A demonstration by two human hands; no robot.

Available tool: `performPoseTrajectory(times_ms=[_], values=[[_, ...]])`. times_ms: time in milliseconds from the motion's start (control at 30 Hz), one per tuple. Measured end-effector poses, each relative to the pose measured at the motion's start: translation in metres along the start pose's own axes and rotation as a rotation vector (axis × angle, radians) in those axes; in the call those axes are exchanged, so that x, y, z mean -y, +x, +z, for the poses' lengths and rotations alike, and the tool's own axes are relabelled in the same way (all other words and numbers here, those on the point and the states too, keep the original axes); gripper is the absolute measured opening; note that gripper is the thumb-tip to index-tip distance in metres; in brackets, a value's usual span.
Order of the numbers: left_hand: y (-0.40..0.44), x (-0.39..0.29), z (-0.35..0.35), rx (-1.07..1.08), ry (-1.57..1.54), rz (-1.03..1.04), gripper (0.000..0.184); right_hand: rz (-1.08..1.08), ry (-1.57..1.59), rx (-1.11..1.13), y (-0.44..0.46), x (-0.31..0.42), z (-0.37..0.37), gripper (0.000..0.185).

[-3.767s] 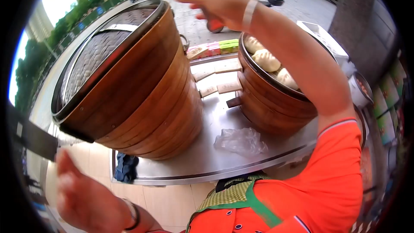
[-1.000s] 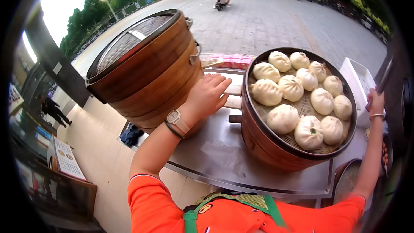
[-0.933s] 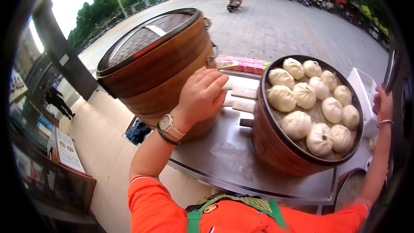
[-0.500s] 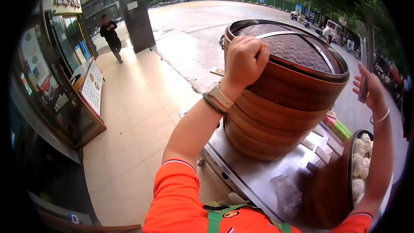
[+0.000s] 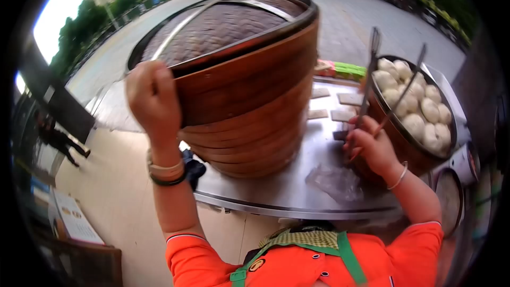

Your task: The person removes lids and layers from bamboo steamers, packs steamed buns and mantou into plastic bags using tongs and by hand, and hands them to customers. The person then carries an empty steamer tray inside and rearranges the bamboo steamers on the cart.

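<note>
A tall stack of round bamboo steamer baskets [image 5: 244,106] stands on the metal table, topped by a woven lid [image 5: 228,26] with metal bands. At the lid's near left rim, my left hand [image 5: 151,95] is closed in a fist; its fingertips are hidden. My right hand [image 5: 372,146] grips a pair of metal tongs [image 5: 365,87], arms spread and tips pointing up. Just beyond that hand, a second round steamer basket [image 5: 378,105] holds several white steamed buns [image 5: 417,101]. Below my right hand lies a crumpled clear plastic bag [image 5: 334,182].
Small flat tags [image 5: 350,99] and a pink and green package [image 5: 342,70] lie on the metal table [image 5: 265,191] behind the bag. A pillar [image 5: 58,98] and a walking person [image 5: 61,138] are at left. Parked vehicles line the far side of the paved square.
My view has swung right, so the stack sits further left. My right hand has come down and inward with the tongs, beside the bun basket. My left hand stays at the lid's rim.
</note>
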State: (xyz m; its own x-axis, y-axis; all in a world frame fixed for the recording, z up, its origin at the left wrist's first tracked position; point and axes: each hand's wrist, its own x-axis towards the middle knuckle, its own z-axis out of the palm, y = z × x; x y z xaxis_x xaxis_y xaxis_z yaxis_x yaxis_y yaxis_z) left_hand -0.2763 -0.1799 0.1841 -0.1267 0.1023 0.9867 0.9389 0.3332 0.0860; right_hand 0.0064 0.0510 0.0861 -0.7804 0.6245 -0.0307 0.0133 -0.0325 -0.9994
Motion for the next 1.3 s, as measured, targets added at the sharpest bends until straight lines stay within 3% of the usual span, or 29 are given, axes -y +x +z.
performPoseTrajectory(times_ms=[100,233,300,333,367,433,467,500,567,633,700,800,900,933,1033,1100,1133,1167,1233,1300], values=[[-0.008,0.004,0.004,-0.032,0.031,-0.196,0.019,0.396,0.213,0.115,-0.06,-0.077,0.007,0.031],[-0.01,0.014,0.002,-0.019,0.083,-0.244,0.024,0.421,0.267,0.103,-0.079,-0.155,0.026,0.031],[-0.018,0.015,0.007,-0.004,0.07,-0.194,0.028,0.535,0.455,0.089,-0.07,-0.195,0.03,0.021],[-0.027,-0.002,0.014,-0.126,0.145,-0.064,0.023,0.489,0.471,0.094,-0.069,-0.183,0.027,0.024],[-0.043,0.009,0.015,-0.152,0.142,0.316,0.019,0.479,0.485,0.118,-0.061,-0.204,0.027,0.026],[-0.068,-0.083,0.013,-0.046,-0.031,0.413,0.019,0.559,0.528,-0.004,-0.049,-0.214,0.025,0.033],[-0.086,-0.114,0.011,0.073,-0.204,0.334,0.021,0.544,0.32,0.035,-0.04,-0.23,0.02,0.036],[-0.105,-0.142,0.01,0.19,-0.356,0.257,0.024,0.536,0.33,0.015,-0.052,-0.219,0.01,0.036],[-0.127,-0.173,0.014,0.352,-0.335,0.57,0.018,0.261,-0.29,-0.139,-0.069,-0.184,-0.009,0.041],[-0.151,-0.221,0.013,0.495,-0.557,0.568,0.02,0.298,-0.336,-0.063,-0.082,-0.196,-0.045,0.043],[-0.177,-0.261,0.014,0.605,-0.691,0.539,0.021,-0.004,-0.219,0.028,-0.137,-0.176,-0.106,0.037],[-0.208,-0.329,0.021,0.751,-0.832,0.436,0.026,-0.272,-0.547,-0.463,-0.221,-0.154,-0.222,0.027],[-0.223,-0.413,0.043,0.943,-1.003,0.348,0.029,-0.091,-0.64,-1.054,-0.309,-0.17,-0.357,0.019],[-0.224,-0.447,0.054,0.988,-1.072,0.375,0.027,-0.148,-0.407,-1.239,-0.34,-0.196,-0.401,0.018],[-0.23,-0.553,0.091,1.06,-1.299,0.473,0.022,0.207,-0.555,-1.785,-0.434,-0.267,-0.492,0.05],[-0.244,-0.62,0.121,1.111,-1.479,0.47,0.02,0.506,-0.298,-1.92,-0.464,-0.291,-0.508,0.082],[-0.253,-0.652,0.135,1.155,-1.517,0.462,0.019,0.453,0.244,-1.838,-0.47,-0.301,-0.511,0.101],[-0.265,-0.681,0.147,1.208,-1.554,0.459,0.018,0.518,0.631,-1.672,-0.467,-0.279,-0.506,0.106],[-0.294,-0.734,0.174,1.323,-1.578,0.525,0.015,0.411,0.994,-1.463,-0.464,-0.307,-0.518,0.097],[-0.329,-0.781,0.2,1.42,-1.545,0.649,0.016,0.373,0.996,-1.364,-0.457,-0.304,-0.522,0.058]])
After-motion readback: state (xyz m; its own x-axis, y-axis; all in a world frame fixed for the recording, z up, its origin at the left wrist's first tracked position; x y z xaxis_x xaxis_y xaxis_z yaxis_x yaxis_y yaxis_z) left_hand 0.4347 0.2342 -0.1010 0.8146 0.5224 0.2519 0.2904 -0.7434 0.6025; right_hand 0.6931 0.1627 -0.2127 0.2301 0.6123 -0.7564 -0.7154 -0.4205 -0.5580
